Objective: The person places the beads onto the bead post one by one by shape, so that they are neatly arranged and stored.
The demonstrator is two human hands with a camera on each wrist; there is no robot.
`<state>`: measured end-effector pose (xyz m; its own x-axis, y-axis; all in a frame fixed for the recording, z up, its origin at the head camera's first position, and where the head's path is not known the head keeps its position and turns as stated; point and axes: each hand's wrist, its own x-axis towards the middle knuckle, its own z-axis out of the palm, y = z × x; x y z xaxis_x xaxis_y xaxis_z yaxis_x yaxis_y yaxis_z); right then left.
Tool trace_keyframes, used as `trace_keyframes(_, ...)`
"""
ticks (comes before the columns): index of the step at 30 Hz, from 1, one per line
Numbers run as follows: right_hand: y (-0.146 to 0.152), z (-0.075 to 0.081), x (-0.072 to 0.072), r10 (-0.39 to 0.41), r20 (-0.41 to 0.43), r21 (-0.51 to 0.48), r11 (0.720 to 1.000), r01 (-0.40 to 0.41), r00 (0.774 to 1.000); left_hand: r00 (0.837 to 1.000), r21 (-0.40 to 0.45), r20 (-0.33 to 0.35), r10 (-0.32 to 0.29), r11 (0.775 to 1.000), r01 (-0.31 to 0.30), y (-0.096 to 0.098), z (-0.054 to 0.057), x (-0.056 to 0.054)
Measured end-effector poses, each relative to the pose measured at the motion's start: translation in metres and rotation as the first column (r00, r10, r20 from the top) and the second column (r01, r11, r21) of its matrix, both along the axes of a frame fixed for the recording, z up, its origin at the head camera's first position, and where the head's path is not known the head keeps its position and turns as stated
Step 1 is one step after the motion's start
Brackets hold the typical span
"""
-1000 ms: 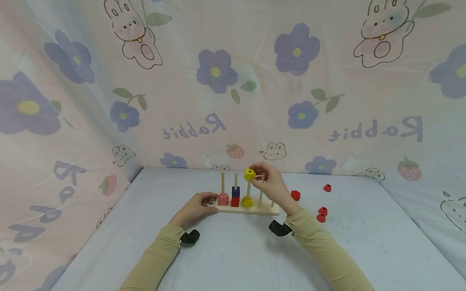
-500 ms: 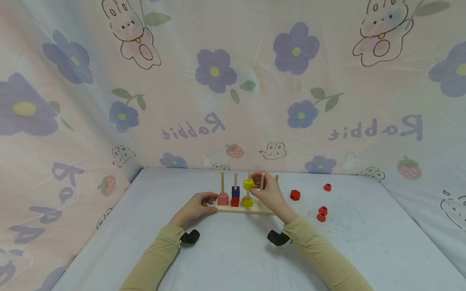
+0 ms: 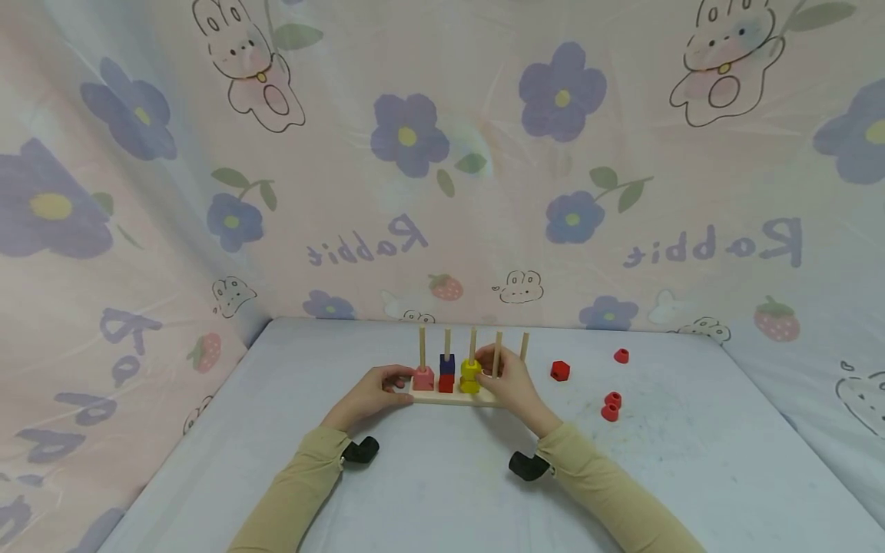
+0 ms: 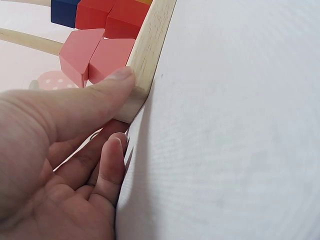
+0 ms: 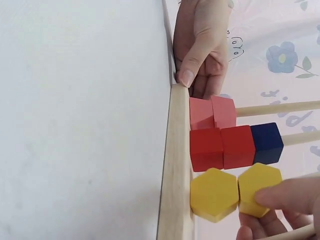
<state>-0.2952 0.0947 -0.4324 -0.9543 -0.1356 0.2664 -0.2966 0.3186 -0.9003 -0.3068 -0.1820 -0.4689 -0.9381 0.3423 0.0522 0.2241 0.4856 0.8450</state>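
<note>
My left hand (image 3: 373, 392) grips the left end of a wooden peg stacker's base (image 3: 449, 399), its thumb (image 4: 112, 87) on the front edge. My right hand (image 3: 513, 384) pinches a yellow hexagonal block (image 5: 259, 187) on the middle peg, and that block sits right at another yellow hexagonal block (image 5: 214, 194) below it. Two pink blocks (image 4: 111, 57) are stacked on the leftmost peg. The second peg carries two red blocks (image 5: 206, 150) with a dark blue block (image 5: 267, 142) on top. No blocks show on the two right pegs (image 3: 497, 353), partly covered by my right hand.
To the right of the stacker lie a red block (image 3: 560, 371), a small red cone-shaped piece (image 3: 621, 355) farther back, and two more red cone-shaped pieces (image 3: 610, 413) close together. A printed rabbit-and-flower curtain (image 3: 484, 207) hangs behind the white table (image 3: 442, 491).
My right hand has moved down, sliding the yellow block from the middle peg's top to the lower yellow block. My left hand has stayed at the base's left end.
</note>
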Motion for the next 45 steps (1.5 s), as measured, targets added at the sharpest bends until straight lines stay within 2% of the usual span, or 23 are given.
trace_keyframes(5, 0.0, -0.004, 0.0, 0.018, -0.039, -0.011, 1.0, -0.019, 0.999, 1.0, -0.009, -0.006, -0.001, 1.0, 0.001, 0.0, 0.002, 0.002)
trace_keyframes(10, 0.006, -0.003, 0.004, 0.037, -0.039, -0.001, 0.999, -0.037, 0.999, 1.0, -0.012, -0.006, -0.002, 1.0, 0.002, 0.0, 0.001, 0.002)
trace_keyframes(22, 0.038, 0.01, 0.033, 0.158, -0.099, 0.122, 0.982, -0.146, 0.982, 1.0, -0.008, 0.003, 0.001, 1.0, -0.001, -0.001, 0.0, 0.001)
trace_keyframes(28, 0.057, 0.012, 0.049, 0.146, -0.113, 0.163, 0.978, -0.127, 0.983, 1.0, 0.003, -0.015, -0.012, 1.0, 0.012, 0.0, -0.001, 0.002)
trace_keyframes(34, 0.077, 0.029, 0.065, 0.143, -0.149, 0.171, 0.978, -0.117, 0.978, 1.0, 0.003, -0.004, -0.002, 1.0, 0.002, 0.001, -0.001, 0.002)
trace_keyframes(38, 0.098, 0.022, 0.054, 0.114, -0.16, 0.201, 0.976, -0.08, 0.981, 1.0, 0.015, -0.001, 0.001, 1.0, -0.001, 0.001, -0.001, 0.001)
trace_keyframes(45, 0.133, 0.003, 0.025, 0.057, -0.086, 0.264, 0.964, -0.032, 0.995, 1.0, 0.019, 0.0, -0.013, 1.0, 0.013, 0.002, -0.001, 0.002)
